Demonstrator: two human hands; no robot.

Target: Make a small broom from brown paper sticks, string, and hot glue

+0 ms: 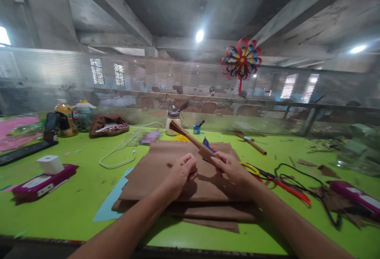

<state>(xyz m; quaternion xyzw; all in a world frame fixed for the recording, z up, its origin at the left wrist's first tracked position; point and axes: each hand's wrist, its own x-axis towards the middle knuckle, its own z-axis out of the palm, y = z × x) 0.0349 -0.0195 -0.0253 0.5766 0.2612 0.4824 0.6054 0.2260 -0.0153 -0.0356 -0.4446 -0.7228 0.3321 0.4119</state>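
My right hand (230,166) is closed around the lower end of a brown paper-wrapped stem (190,137), which slants up to the left and ends in a dark, flared, bristly tip. A loose flap of brown paper hangs near my right fingers. My left hand (184,170) is closed just left of the stem, fingers curled in; a small brown bit shows beside it, and what it grips, if anything, is hidden. Both hands are above a stack of brown paper sheets (154,172). Behind the stem, partly covered, is a blue glue gun (207,143).
Yellow-handled scissors (251,168), red-handled pliers (292,189) and a black cord lie right of the stack. Another wrapped stem (255,145) rests farther back. A lidded jar (172,124) stands behind. Purple power strips (44,181) lie at both sides; a perforated screen (142,77) rises beyond.
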